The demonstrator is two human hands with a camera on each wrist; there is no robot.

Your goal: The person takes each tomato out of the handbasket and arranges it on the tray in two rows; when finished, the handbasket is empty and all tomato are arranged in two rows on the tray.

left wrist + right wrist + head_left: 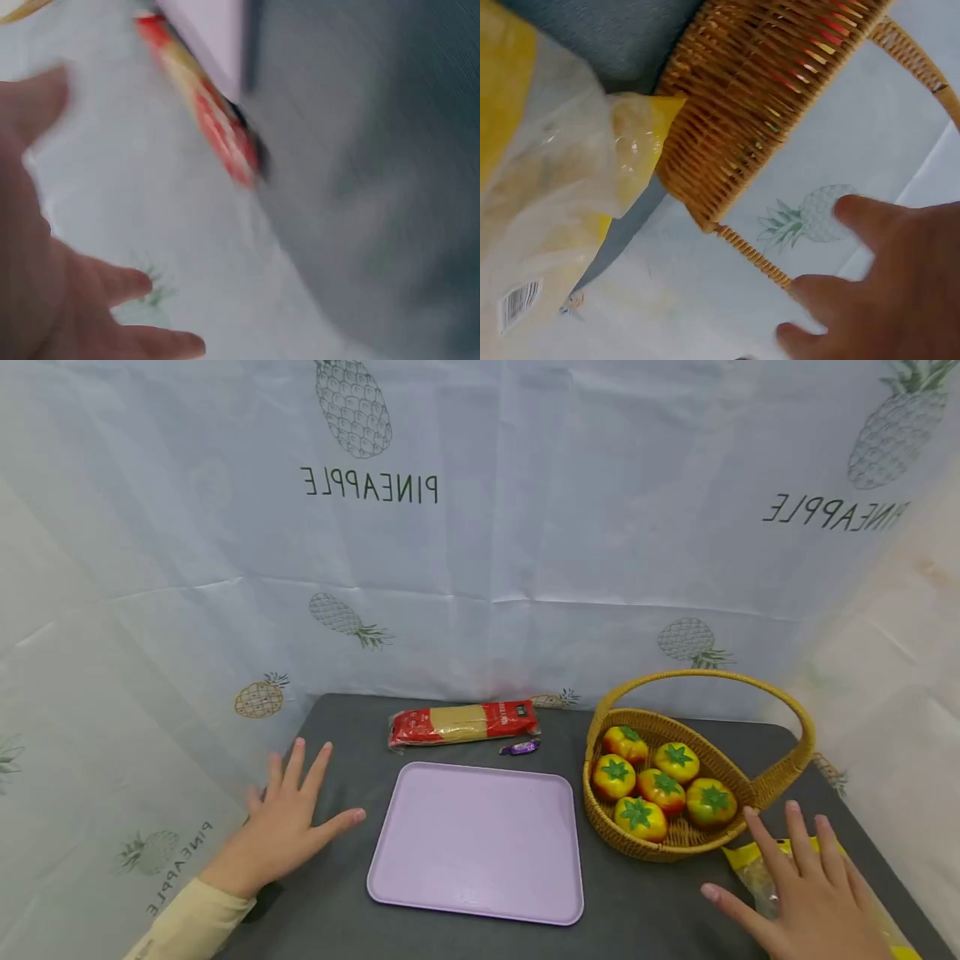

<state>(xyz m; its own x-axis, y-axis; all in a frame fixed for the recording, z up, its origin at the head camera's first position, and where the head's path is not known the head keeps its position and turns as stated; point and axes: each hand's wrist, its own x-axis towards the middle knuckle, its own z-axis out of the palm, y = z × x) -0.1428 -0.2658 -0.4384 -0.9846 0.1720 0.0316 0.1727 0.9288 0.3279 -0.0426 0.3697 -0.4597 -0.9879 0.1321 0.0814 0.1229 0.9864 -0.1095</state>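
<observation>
My left hand [288, 814] lies flat on the dark table [337, 893], fingers spread, left of a lilac tray [476, 843]; it holds nothing. My right hand [806, 885] is spread open at the front right, resting on or just over a yellow-and-clear plastic bag [757, 872] beside a wicker basket [772, 781]. In the right wrist view the bag [562, 217] lies against the basket's wall [742, 112]. The left wrist view is blurred; it shows my open left hand [45, 277] and a red packet [217, 124].
The basket holds several yellow-red tomato-like fruits [663, 785]. A red pasta packet [461, 723] and a small purple candy [520, 747] lie behind the tray. A pineapple-print cloth [480, 527] walls in the table on three sides.
</observation>
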